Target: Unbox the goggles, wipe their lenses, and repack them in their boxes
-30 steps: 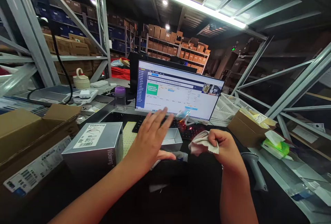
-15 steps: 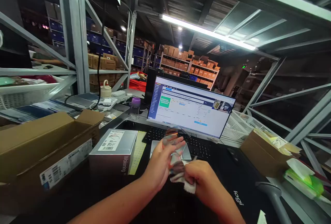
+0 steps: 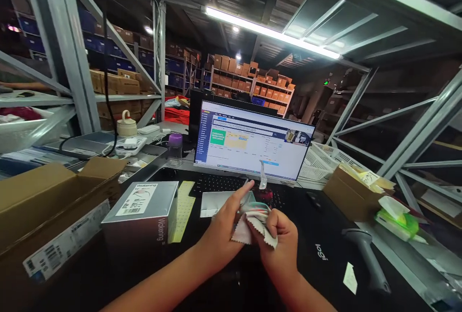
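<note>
Over the desk, a pair of glasses (image 3: 259, 207) shows between my two hands, with one arm in clear wrap pointing up toward the monitor. My left hand (image 3: 221, 220) holds the frame from the left, its index finger stretched forward. A pale cleaning cloth (image 3: 262, 229) with zigzag edges is pinched in my right hand (image 3: 283, 237) and folded against a lens. The cloth and fingers cover much of the glasses. Behind my left hand lies a flat silvery piece (image 3: 211, 202) in front of the keyboard (image 3: 212, 184).
At left stand a Wakening box (image 3: 140, 211) and an open cardboard carton (image 3: 65, 216), with a yellow-green sheet (image 3: 184, 211) beside them. The monitor (image 3: 249, 143) is ahead. To the right are a scanner (image 3: 366, 254), a mouse (image 3: 313, 199), a tissue pack (image 3: 397, 220) and a carton (image 3: 346, 194).
My left fingers have closed in from a spread pose around the glasses. The cloth now lies wider over the lens. The view has shifted right, and a patch on the screen turned yellow.
</note>
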`<action>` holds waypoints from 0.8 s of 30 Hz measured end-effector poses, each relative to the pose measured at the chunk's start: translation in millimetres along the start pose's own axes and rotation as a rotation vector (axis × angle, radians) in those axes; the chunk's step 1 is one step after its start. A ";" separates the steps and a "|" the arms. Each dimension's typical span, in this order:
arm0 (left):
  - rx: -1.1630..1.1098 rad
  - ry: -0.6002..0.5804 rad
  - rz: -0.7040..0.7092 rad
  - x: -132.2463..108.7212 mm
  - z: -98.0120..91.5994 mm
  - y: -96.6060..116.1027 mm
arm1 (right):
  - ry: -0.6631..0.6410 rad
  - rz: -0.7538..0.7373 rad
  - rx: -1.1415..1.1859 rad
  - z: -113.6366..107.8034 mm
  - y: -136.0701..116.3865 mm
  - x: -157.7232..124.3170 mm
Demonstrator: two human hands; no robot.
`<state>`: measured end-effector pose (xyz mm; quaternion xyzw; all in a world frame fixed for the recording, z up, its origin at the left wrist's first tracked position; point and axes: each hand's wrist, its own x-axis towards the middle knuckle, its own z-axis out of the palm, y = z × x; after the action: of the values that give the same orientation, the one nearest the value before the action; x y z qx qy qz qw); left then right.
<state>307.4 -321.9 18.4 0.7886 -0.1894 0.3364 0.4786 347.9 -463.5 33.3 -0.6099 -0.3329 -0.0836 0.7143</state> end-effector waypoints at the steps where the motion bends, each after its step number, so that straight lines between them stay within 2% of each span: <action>1: 0.029 -0.017 0.012 0.7 -0.4 1.1 | 0.041 0.022 0.034 0.3 -1.4 2.6; 5: 0.159 -0.137 0.040 4.8 -2.3 4.9 | 0.150 0.207 0.304 -11.4 -9.1 24.3; 7: 0.205 -0.175 0.067 5.9 -2.6 3.6 | 0.203 0.230 0.372 -13.6 -8.2 28.8; 11: 0.200 -0.081 0.070 5.3 -2.3 -3.9 | 0.233 0.089 0.188 0.8 6.6 11.1; 14: 0.144 -0.059 -0.007 5.3 -7.7 -4.4 | 0.166 -0.019 0.000 9.8 11.8 -1.9; 16: 0.146 -0.163 -0.050 6.7 -15.3 -0.4 | 0.119 0.051 0.042 7.4 6.7 1.1; 20: 0.261 -0.393 -0.040 11.9 -30.6 7.7 | 0.131 0.321 0.365 -7.6 -7.8 24.0; 22: 0.328 -0.377 0.007 14.5 -33.8 7.5 | 0.134 0.356 0.424 -12.7 -7.4 32.9; 24: 0.398 -0.233 0.079 16.3 -34.2 4.9 | 0.091 0.324 0.409 -17.6 -2.1 37.3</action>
<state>303.9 -293.7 43.9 0.8929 -0.2042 0.2923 0.2748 381.9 -469.6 56.0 -0.4939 -0.2084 0.0736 0.8410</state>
